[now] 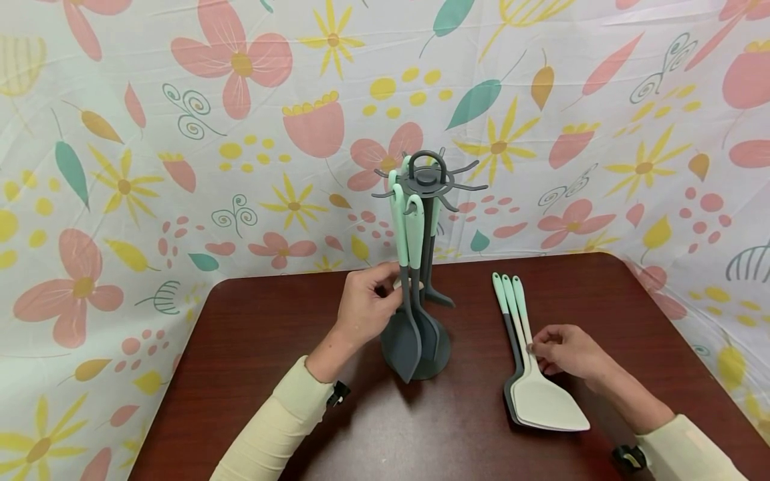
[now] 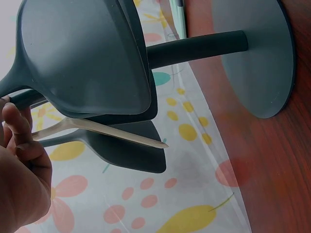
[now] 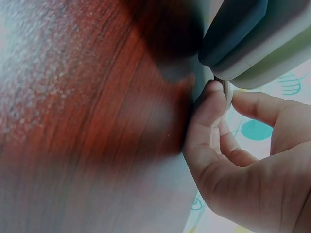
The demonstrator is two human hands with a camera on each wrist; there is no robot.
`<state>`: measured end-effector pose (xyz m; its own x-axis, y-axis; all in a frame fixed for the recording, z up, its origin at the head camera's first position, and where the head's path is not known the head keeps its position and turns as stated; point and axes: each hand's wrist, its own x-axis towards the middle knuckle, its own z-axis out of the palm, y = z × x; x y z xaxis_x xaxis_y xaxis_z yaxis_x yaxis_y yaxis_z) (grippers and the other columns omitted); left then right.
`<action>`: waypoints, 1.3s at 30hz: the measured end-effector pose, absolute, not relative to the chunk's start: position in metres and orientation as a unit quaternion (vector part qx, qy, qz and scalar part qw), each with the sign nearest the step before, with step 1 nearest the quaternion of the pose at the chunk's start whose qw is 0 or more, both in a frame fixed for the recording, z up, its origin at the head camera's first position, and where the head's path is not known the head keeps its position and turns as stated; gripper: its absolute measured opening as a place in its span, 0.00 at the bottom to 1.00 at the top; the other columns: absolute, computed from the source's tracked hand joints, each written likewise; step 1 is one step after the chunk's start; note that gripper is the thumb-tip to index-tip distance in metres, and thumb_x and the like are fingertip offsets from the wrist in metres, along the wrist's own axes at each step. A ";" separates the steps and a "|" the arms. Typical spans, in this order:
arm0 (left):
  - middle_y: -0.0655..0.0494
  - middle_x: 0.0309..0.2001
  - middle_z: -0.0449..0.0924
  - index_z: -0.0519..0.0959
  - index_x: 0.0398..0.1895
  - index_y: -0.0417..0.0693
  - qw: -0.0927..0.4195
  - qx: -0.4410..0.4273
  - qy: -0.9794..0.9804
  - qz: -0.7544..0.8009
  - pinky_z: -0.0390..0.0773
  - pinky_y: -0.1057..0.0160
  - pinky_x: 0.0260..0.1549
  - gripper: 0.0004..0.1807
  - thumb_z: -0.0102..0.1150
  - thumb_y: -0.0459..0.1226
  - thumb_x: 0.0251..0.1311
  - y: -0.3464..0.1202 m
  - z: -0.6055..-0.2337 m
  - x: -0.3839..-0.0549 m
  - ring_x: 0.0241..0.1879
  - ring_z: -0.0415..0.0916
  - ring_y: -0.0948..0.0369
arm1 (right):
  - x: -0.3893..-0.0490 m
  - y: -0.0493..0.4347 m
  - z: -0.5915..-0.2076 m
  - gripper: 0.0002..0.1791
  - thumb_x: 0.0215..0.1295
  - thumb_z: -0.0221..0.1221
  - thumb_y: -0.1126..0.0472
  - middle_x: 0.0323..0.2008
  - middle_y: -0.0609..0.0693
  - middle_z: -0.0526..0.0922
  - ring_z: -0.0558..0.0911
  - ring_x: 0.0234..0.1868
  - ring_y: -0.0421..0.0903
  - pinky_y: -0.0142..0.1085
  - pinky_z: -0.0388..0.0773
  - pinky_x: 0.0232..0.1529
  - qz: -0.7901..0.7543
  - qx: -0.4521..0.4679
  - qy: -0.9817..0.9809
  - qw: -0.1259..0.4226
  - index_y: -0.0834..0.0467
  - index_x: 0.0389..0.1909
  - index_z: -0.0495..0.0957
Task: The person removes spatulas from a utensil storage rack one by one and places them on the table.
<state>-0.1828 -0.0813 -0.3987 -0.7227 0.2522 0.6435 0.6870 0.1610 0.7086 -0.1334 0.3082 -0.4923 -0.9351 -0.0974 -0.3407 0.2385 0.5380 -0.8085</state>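
A dark grey utensil stand with radiating hooks holds several mint-handled utensils, among them dark spatulas on the near side. At its left my left hand pinches the shaft of a cream spatula, seen edge-on in the left wrist view and mostly hidden in the head view. To the right, three spatulas lie stacked with handles pointing away: a dark one underneath and two cream ones on top. My right hand pinches the shaft of the top cream spatula between thumb and fingers.
The stand's round base rests on a dark red-brown wooden table. A floral cloth hangs right behind the table's back edge. Some hooks on the stand's right side jut outward.
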 end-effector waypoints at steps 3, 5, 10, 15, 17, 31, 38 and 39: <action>0.60 0.16 0.77 0.91 0.49 0.50 0.192 -0.318 -0.736 -0.565 0.72 0.64 0.15 0.09 0.69 0.33 0.69 -0.081 -0.399 -0.183 0.14 0.71 0.65 | -0.133 0.308 -0.492 0.12 0.78 0.60 0.62 0.36 0.54 0.86 0.84 0.36 0.51 0.43 0.87 0.37 -0.482 0.041 0.857 0.177 0.70 0.47 0.79; 0.59 0.16 0.77 0.91 0.49 0.50 0.193 -0.319 -0.736 -0.566 0.72 0.64 0.15 0.09 0.69 0.33 0.69 -0.081 -0.399 -0.183 0.14 0.71 0.65 | -0.133 0.308 -0.492 0.12 0.78 0.60 0.63 0.36 0.54 0.86 0.84 0.36 0.51 0.43 0.87 0.37 -0.484 0.040 0.856 0.177 0.71 0.47 0.79; 0.59 0.16 0.76 0.91 0.48 0.50 0.193 -0.319 -0.734 -0.568 0.72 0.64 0.15 0.08 0.69 0.34 0.70 -0.081 -0.399 -0.183 0.15 0.71 0.65 | -0.132 0.307 -0.492 0.11 0.78 0.59 0.64 0.35 0.54 0.86 0.84 0.36 0.51 0.43 0.87 0.37 -0.487 0.042 0.855 0.177 0.71 0.47 0.79; 0.59 0.16 0.77 0.91 0.48 0.51 0.191 -0.320 -0.731 -0.572 0.73 0.64 0.16 0.07 0.70 0.34 0.70 -0.082 -0.400 -0.183 0.15 0.72 0.65 | -0.131 0.307 -0.491 0.12 0.78 0.57 0.64 0.34 0.55 0.84 0.84 0.36 0.51 0.42 0.87 0.37 -0.487 0.045 0.854 0.178 0.71 0.47 0.79; 0.59 0.16 0.77 0.91 0.48 0.51 0.191 -0.321 -0.731 -0.572 0.73 0.64 0.16 0.08 0.69 0.34 0.70 -0.082 -0.401 -0.183 0.15 0.72 0.65 | -0.131 0.306 -0.490 0.12 0.79 0.57 0.63 0.35 0.56 0.84 0.85 0.36 0.51 0.43 0.87 0.37 -0.486 0.046 0.855 0.178 0.72 0.48 0.79; 0.58 0.17 0.78 0.91 0.48 0.49 0.190 -0.321 -0.731 -0.571 0.74 0.64 0.16 0.09 0.69 0.31 0.69 -0.082 -0.401 -0.182 0.15 0.72 0.65 | -0.125 0.304 -0.480 0.16 0.81 0.58 0.56 0.37 0.56 0.86 0.86 0.35 0.49 0.39 0.85 0.36 -0.422 0.044 0.896 0.131 0.69 0.47 0.79; 0.59 0.16 0.77 0.91 0.48 0.49 0.195 -0.323 -0.732 -0.568 0.73 0.65 0.16 0.10 0.68 0.30 0.69 -0.082 -0.401 -0.183 0.14 0.72 0.65 | -0.122 0.300 -0.466 0.16 0.79 0.62 0.53 0.30 0.52 0.84 0.84 0.32 0.47 0.35 0.77 0.30 -0.359 0.026 0.932 0.042 0.64 0.47 0.80; 0.59 0.16 0.77 0.91 0.48 0.49 0.196 -0.323 -0.731 -0.568 0.73 0.65 0.16 0.09 0.68 0.30 0.69 -0.081 -0.401 -0.183 0.14 0.72 0.65 | -0.122 0.299 -0.464 0.17 0.79 0.62 0.52 0.31 0.52 0.84 0.83 0.31 0.47 0.35 0.77 0.29 -0.358 0.022 0.933 0.033 0.64 0.48 0.79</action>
<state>-0.1832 -0.0815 -0.4007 -0.7145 0.2497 0.6535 0.6950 0.1461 0.7041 -0.1220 0.2987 -0.4644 -0.9969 0.0168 -0.0772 0.0641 0.7432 -0.6660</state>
